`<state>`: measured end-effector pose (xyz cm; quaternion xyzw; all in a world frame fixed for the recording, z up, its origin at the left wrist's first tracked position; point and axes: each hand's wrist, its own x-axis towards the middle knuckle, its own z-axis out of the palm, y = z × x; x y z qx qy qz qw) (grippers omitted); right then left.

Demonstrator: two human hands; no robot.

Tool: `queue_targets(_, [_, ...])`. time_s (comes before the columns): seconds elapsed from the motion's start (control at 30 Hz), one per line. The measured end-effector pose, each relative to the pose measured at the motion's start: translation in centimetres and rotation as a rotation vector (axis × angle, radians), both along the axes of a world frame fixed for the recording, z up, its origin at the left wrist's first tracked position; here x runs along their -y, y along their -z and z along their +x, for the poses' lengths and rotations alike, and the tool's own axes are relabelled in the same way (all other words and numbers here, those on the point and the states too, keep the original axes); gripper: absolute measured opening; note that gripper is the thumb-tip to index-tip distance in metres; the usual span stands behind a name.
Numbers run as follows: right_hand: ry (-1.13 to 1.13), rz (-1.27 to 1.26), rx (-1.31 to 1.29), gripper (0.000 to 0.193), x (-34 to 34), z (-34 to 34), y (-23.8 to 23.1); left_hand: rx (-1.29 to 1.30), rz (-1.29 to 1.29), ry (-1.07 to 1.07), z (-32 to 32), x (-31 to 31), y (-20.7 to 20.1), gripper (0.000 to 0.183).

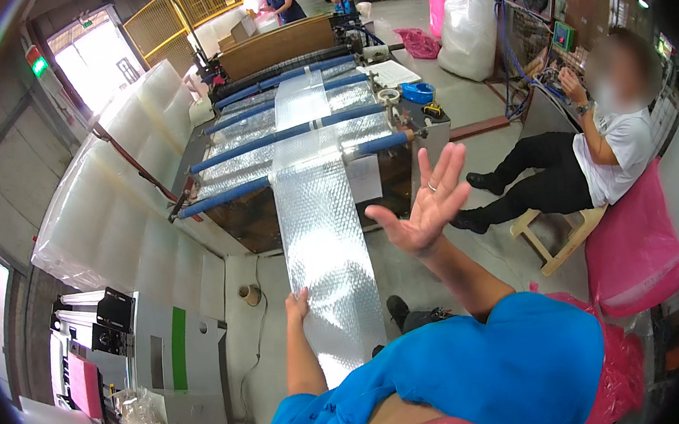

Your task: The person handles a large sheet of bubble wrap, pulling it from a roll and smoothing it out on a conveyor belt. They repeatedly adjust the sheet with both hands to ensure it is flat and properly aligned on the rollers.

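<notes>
A long strip of clear, silvery bubble wrap [320, 222] comes off the blue rollers of a machine and hangs down toward me. At its left edge, my left hand [297, 304] is closed on the film, with some fingers hidden behind it. My right hand [428, 208] is raised to the right of the strip, apart from it. Its fingers are spread, a ring shows on one, and the palm is bare.
The machine's front blue roller [225, 198] spans the strip. At the right a person [607, 132] sits by a wooden stool [560, 237] and a pink roll [637, 242]. Wrapped white rolls [112, 199] line the left, above a grey cabinet [178, 355]. A cable [258, 348] crosses the floor.
</notes>
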<state>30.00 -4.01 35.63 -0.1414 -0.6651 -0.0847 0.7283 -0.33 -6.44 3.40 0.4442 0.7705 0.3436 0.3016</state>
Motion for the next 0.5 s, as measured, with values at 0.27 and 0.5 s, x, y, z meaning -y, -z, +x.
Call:
queue_targets(0.27, [0.14,0.005,0.022,0.098,-5.1,1.2,1.1,0.001,0.025,-0.005,-1.0,-10.3,-1.3,0.045])
queue_targets(0.5, [-2.046,-0.474,-0.414,0.081,-8.8,3.4,-3.5,-0.146,0.184,-0.037,-3.1,-18.1,-0.7,0.048])
